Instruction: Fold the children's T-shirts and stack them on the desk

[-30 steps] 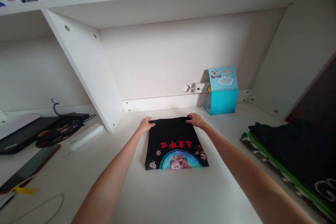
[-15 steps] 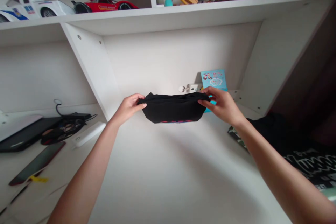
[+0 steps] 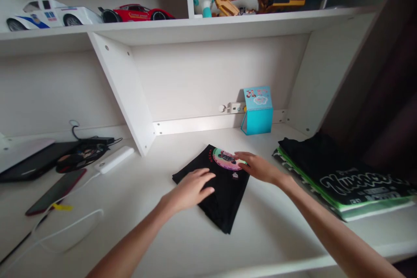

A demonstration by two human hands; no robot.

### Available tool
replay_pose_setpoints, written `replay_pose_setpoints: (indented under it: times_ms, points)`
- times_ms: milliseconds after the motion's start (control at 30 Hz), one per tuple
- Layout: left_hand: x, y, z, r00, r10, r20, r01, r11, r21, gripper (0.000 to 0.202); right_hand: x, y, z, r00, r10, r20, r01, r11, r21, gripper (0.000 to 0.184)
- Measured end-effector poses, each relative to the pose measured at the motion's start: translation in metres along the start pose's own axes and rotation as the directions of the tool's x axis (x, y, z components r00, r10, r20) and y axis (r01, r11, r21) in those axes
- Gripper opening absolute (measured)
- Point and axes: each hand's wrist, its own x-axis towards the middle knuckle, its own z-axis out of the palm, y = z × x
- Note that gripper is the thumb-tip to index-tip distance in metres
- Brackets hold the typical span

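Black folded T-shirt lies on the counter; left hand and right hand rest open on it, holding nothing.

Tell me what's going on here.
A person is handling a folded black T-shirt on a white desk. Their left hand lies flat on the shirt, while their right hand rests its fingers at the edge of a round, colourful print. A stack of folded dark clothes sits to the right.
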Motion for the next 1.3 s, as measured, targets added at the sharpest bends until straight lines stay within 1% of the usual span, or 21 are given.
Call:
replay_pose_setpoints:
  times_ms: [67, 100, 133, 200, 267, 333, 367, 433, 500, 533, 567, 633, 700, 767, 833, 900, 1000, 1133, 1200, 1300]
  points:
    - [0.002, 0.019, 0.018, 0.996, 0.046, 0.072, -0.048, 0.998, 0.034, 0.043, 0.007, 0.02, 0.022, 1.0, 0.022, 0.02, -0.02, 0.995, -0.094, 0.038]
    - [0.002, 0.023, 0.025, 0.995, 0.044, 0.09, -0.049, 0.998, 0.05, 0.043, 0.007, 0.025, 0.032, 0.999, 0.033, 0.036, -0.028, 0.99, -0.139, 0.038]
    - [0.001, 0.024, 0.03, 0.995, 0.031, 0.09, -0.038, 0.997, 0.067, 0.041, 0.003, 0.027, 0.04, 0.998, 0.049, 0.035, -0.041, 0.981, -0.19, 0.037]
    - [0.0, 0.017, 0.034, 0.998, -0.004, 0.064, -0.002, 0.995, 0.097, 0.036, -0.01, 0.018, 0.05, 0.996, 0.092, -0.012, -0.091, 0.948, -0.304, 0.034]
    - [-0.001, 0.006, 0.033, 0.999, -0.031, 0.03, 0.027, 0.991, 0.13, 0.033, -0.028, -0.004, 0.054, 0.993, 0.111, -0.049, -0.122, 0.915, -0.386, 0.031]
    - [0.001, -0.005, 0.03, 0.998, -0.063, -0.01, 0.064, 0.981, 0.183, 0.031, -0.047, -0.035, 0.052, 0.995, 0.087, -0.043, -0.096, 0.914, -0.394, 0.026]
    - [0.003, -0.009, 0.029, 0.996, -0.084, -0.032, 0.089, 0.972, 0.218, 0.031, -0.055, -0.052, 0.05, 0.998, 0.06, -0.027, -0.066, 0.931, -0.358, 0.023]
    - [0.005, -0.016, 0.03, 0.989, -0.13, -0.073, 0.145, 0.948, 0.282, 0.031, -0.067, -0.082, 0.045, 0.999, -0.019, 0.032, 0.025, 0.979, -0.204, 0.021]
    - [0.007, -0.021, 0.035, 0.98, -0.177, -0.089, 0.196, 0.933, 0.303, 0.037, -0.07, -0.099, 0.041, 0.996, -0.074, 0.042, 0.076, 0.996, -0.056, 0.023]
    - [0.007, -0.023, 0.039, 0.976, -0.2, -0.082, 0.216, 0.93, 0.297, 0.042, -0.069, -0.101, 0.041, 0.997, -0.072, 0.022, 0.073, 0.997, -0.032, 0.026]
    - [0.006, -0.025, 0.043, 0.973, -0.223, -0.063, 0.232, 0.931, 0.283, 0.047, -0.067, -0.099, 0.042, 0.999, -0.05, -0.003, 0.05, 0.998, -0.039, 0.03]
    - [0.004, -0.03, 0.051, 0.965, -0.262, -0.016, 0.257, 0.933, 0.253, 0.057, -0.061, -0.087, 0.05, 1.0, 0.023, -0.013, -0.024, 0.996, -0.086, 0.049]
    - [0.003, -0.033, 0.057, 0.96, -0.281, 0.015, 0.269, 0.932, 0.242, 0.062, -0.057, -0.072, 0.061, 0.995, 0.07, 0.071, -0.064, 0.994, -0.091, 0.062]
    - [0.002, -0.035, 0.061, 0.958, -0.286, 0.022, 0.272, 0.931, 0.244, 0.064, -0.055, -0.061, 0.07, 0.985, 0.081, 0.153, -0.072, 0.995, -0.067, 0.064]
    - [0.002, -0.033, 0.063, 0.959, -0.282, 0.023, 0.267, 0.931, 0.248, 0.065, -0.057, -0.055, 0.073, 0.979, 0.082, 0.184, -0.074, 0.996, -0.049, 0.063]
    - [0.003, -0.029, 0.065, 0.959, -0.281, 0.022, 0.267, 0.93, 0.253, 0.066, -0.061, -0.053, 0.07, 0.976, 0.084, 0.202, -0.08, 0.996, -0.028, 0.064]
    - [0.008, -0.02, 0.068, 0.958, -0.284, 0.028, 0.267, 0.927, 0.263, 0.069, -0.07, -0.047, 0.058, 0.971, 0.089, 0.223, -0.093, 0.996, 0.006, 0.064]
    - [0.02, -0.004, 0.07, 0.966, -0.246, 0.08, 0.219, 0.942, 0.253, 0.07, -0.082, -0.031, 0.043, 0.961, 0.11, 0.255, -0.125, 0.991, 0.041, 0.065]
    - [0.026, 0.006, 0.071, 0.966, -0.236, 0.101, 0.205, 0.947, 0.249, 0.07, -0.089, -0.023, 0.036, 0.952, 0.146, 0.268, -0.162, 0.986, 0.037, 0.066]
    - [0.032, 0.023, 0.074, 0.967, -0.238, 0.089, 0.21, 0.945, 0.25, 0.069, -0.103, -0.018, 0.021, 0.94, 0.209, 0.268, -0.225, 0.974, 0.031, 0.065]
